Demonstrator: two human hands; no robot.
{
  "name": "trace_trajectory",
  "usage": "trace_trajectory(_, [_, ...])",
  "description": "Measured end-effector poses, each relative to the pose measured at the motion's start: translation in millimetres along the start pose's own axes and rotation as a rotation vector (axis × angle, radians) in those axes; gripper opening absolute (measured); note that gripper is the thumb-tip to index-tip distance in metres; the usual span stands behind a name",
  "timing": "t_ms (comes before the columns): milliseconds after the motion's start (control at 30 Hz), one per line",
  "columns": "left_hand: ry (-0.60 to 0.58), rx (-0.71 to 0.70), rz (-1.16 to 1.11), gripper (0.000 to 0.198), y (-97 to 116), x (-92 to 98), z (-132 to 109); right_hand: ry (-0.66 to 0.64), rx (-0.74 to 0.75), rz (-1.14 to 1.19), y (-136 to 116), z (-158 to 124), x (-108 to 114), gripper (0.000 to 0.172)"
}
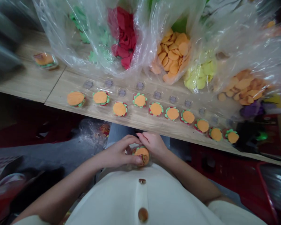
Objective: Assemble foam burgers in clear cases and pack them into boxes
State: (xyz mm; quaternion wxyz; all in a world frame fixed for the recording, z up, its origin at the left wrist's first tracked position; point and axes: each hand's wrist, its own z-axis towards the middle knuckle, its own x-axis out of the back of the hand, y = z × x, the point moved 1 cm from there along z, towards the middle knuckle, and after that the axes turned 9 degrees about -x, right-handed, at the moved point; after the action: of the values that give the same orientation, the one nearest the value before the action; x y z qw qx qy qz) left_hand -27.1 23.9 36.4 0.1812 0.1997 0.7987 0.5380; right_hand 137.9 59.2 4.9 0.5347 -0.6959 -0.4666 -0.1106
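Close to my shirt, a clear pack with an orange toy burger (pixel 142 152) sits between my hands, below the table edge. My left hand (pixel 121 151) is wrapped round its left side, the thumb lying over a small burger picture on the front. My right hand (pixel 153 144) is closed at the pack's upper right, its fingers bent together. Above them, a row of several burger pieces in open clear packs (pixel 120 109) runs along the wooden table (pixel 98 120), orange rounds on top with green and red edges showing.
Clear bags behind the row hold red pieces (pixel 126 37), orange rounds (pixel 174 51), yellow pieces (pixel 201 73) and green pieces. A packed burger (pixel 45 60) lies at the far left. Dark objects stand at the table's right end.
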Motion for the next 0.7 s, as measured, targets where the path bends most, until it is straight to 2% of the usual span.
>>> trace_trajectory(67, [-0.032, -0.037, 0.103, 0.047, 1, 2.4, 7, 0.015, -0.021, 0.027, -2, 6, 2, 0.048])
trace_trajectory(133, [-0.008, -0.042, 0.124, 0.045, 0, 2.5, 14, 0.093, -0.071, 0.071, -2, 8, 4, 0.047])
trace_trajectory(300, [0.284, -0.063, 0.117, 0.054, -6, -7.1, 26, 0.296, -0.198, 0.174, 12, 0, 5, 0.043])
trace_trajectory(433, [0.326, -0.05, 0.005, 0.055, -8, -20.7, 25, 0.299, -0.244, 0.188, 22, -2, 5, 0.043])
trace_trajectory(533, [0.287, -0.061, -0.059, 0.055, -6, -21.5, 22, 0.244, -0.189, 0.147, 22, 2, 10, 0.044])
trace_trajectory(633, [0.118, -0.016, -0.169, 0.059, -1, -14.2, 20, 0.186, -0.086, 0.072, 15, 9, 16, 0.044])
trace_trajectory(700, [0.061, 0.033, -0.228, 0.06, 2, -8.9, 22, 0.184, -0.019, 0.039, 9, 16, 20, 0.044])
